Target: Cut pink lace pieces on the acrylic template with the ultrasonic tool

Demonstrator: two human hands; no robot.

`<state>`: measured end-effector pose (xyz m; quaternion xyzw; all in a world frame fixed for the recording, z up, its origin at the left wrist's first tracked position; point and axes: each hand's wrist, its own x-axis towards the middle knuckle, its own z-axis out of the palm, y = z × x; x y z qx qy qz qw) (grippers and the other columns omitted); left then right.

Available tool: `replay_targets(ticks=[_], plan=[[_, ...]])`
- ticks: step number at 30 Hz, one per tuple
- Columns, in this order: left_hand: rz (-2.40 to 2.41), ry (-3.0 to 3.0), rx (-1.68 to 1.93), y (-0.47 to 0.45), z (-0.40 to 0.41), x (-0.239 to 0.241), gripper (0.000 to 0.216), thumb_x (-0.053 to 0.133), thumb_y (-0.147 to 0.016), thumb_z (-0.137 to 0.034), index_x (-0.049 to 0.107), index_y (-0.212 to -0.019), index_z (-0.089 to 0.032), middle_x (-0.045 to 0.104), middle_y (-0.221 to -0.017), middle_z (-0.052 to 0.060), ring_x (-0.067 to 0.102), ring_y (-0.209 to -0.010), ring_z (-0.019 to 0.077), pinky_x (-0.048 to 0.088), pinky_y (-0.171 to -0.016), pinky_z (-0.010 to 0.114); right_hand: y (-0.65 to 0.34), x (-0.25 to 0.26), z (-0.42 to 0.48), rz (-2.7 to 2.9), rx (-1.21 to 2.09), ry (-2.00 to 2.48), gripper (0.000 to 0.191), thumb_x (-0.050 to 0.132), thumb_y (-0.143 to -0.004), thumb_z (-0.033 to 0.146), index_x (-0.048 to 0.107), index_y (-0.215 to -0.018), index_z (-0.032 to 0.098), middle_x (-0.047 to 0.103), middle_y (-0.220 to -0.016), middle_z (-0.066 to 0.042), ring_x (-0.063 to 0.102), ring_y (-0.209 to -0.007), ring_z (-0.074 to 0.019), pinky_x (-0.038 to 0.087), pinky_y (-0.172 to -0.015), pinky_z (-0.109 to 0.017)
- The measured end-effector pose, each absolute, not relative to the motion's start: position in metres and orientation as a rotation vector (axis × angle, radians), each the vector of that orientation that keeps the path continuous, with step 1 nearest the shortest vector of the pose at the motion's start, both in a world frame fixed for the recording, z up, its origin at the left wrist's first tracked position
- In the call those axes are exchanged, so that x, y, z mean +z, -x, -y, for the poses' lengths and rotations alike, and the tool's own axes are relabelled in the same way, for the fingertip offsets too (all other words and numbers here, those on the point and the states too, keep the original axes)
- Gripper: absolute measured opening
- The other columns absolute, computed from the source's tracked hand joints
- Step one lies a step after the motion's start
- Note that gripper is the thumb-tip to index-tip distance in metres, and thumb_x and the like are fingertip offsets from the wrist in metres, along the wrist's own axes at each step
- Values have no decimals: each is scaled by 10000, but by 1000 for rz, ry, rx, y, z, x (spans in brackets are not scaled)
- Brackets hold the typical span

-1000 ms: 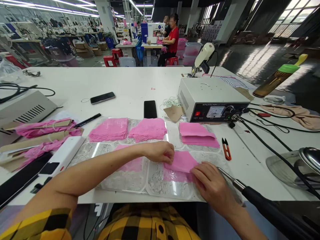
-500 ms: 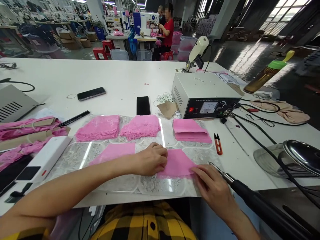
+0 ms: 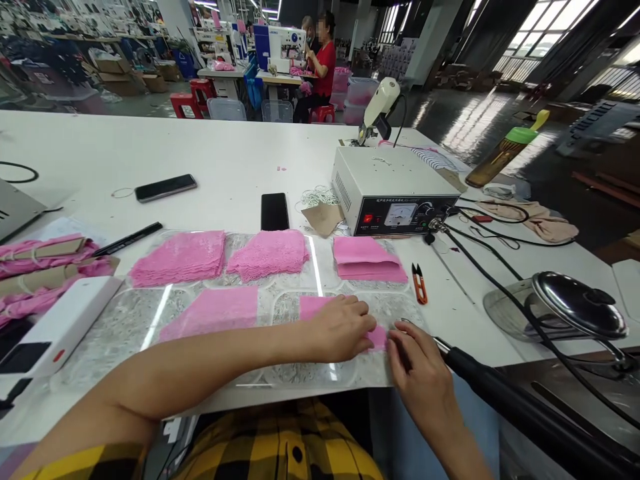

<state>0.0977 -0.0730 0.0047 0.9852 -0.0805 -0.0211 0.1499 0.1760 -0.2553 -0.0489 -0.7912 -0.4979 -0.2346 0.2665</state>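
A pink fabric piece (image 3: 311, 307) lies on the clear-topped, grey-patterned mat (image 3: 290, 375), mostly covered by my left hand (image 3: 345, 329). That hand's fingers are bent together and press on the fabric toward its right end. My right hand (image 3: 421, 367) has its fingers closed at the fabric's right edge; the exact pinch is partly hidden. Just beyond the right fingers runs a pen-like tool with a metal tip and black handle (image 3: 493, 381); whether the hand touches it, I cannot tell. Left of my hands lies another flat pink piece (image 3: 213, 310).
Pink fabric stacks (image 3: 183, 257) line the mat's far side, with a folded pink stack (image 3: 367, 260) at right. Orange snips (image 3: 420, 287), a grey control box (image 3: 395, 180) with cables, a phone (image 3: 275, 212) and a lidded glass dish (image 3: 575, 307) stand around. People sit at sewing machines beyond.
My left hand has slid right along the fabric, uncovering its left end and covering its middle. My right hand stays by the right edge. The view has shifted slightly.
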Motion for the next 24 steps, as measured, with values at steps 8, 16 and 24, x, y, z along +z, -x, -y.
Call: replay_targets(ticks=[8,16,24], plan=[[197,-2851,-57,-108,82,-8,148,641,-899,-295,666,-887,-150,642,-937,77,592,-917,227,453,-838,356,-175,-53,247,1230,-582,2168,119,494,-933,212,606,-898,196,663,-989,-74,648,-911,-185,548,-754,-307],[140,-2815,-61,-112,81,-8,146,569,-936,-247,678,-899,-157,652,-903,67,612,-883,202,473,-815,323,-173,-52,247,1153,-540,2160,132,498,-943,242,619,-911,198,662,-989,-69,653,-890,-173,532,-719,-281],[100,-2770,-115,-128,82,-7,175,532,-949,-241,698,-909,-202,638,-878,23,639,-776,164,467,-661,259,-171,-54,246,1154,-551,2189,155,490,-936,244,637,-936,196,671,-1012,-77,661,-903,-187,545,-732,-304]])
